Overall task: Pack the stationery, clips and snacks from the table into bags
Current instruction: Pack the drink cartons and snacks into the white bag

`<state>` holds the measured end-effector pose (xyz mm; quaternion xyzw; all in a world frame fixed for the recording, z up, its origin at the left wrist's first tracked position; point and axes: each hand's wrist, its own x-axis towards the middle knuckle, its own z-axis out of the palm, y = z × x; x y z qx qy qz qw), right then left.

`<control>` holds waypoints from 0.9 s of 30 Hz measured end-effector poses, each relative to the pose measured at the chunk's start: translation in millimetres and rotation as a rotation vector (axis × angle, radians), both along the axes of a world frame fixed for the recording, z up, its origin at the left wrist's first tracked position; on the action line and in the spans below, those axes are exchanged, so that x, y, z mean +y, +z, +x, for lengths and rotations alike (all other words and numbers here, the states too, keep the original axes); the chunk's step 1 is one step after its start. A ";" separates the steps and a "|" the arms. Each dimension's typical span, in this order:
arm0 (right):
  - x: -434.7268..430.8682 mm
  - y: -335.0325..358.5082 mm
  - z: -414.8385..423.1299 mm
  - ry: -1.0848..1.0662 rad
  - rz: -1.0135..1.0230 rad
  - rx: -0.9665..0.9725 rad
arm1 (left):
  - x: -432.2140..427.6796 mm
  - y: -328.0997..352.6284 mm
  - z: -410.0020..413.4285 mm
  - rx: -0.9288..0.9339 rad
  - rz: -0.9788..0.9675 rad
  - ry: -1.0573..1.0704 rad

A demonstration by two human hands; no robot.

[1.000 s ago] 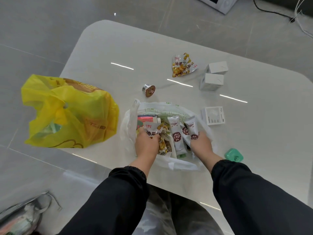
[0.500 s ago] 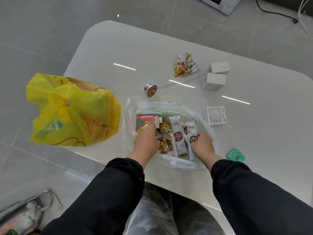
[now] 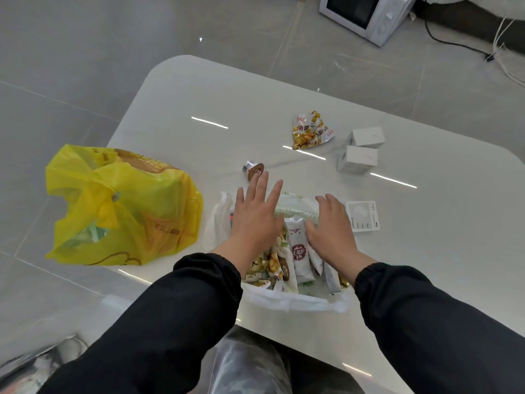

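Observation:
A white plastic bag [image 3: 287, 301] lies open at the table's near edge, filled with snack packets and white sachets [image 3: 298, 251]. My left hand [image 3: 255, 220] is above the bag with fingers spread straight, its fingertips close to a small brown-lidded cup [image 3: 253, 171]. My right hand [image 3: 331, 226] hovers over the bag's right side, fingers relaxed, holding nothing. A yellow bag [image 3: 125, 206] sits at the table's left edge. A chestnut snack packet [image 3: 309, 130] lies further back.
Two white boxes [image 3: 359, 150] stand at the back right of the white table [image 3: 184, 109], and a flat white box [image 3: 365, 217] lies right of the bag. A microwave [image 3: 366, 15] and cables sit on the floor beyond.
Both hands have let go of the packets in the white bag and risen. The left hand has stretched forward toward the small cup. The camera has tilted up.

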<state>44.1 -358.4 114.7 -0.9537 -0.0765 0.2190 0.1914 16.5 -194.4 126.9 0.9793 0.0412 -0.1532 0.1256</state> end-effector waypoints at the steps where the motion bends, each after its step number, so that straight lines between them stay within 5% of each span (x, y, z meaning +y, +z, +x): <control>1: 1.5 1.5 8.3 0.007 -0.008 -0.014 | 3.1 0.6 6.4 -0.001 0.006 0.008; 14: 29.9 -25.6 120.7 0.036 -0.095 -0.014 | 57.0 -50.3 109.7 0.138 -0.040 0.284; 27: 55.5 -81.2 202.0 -0.179 -0.039 0.051 | 84.8 -119.3 153.9 0.254 -0.125 0.287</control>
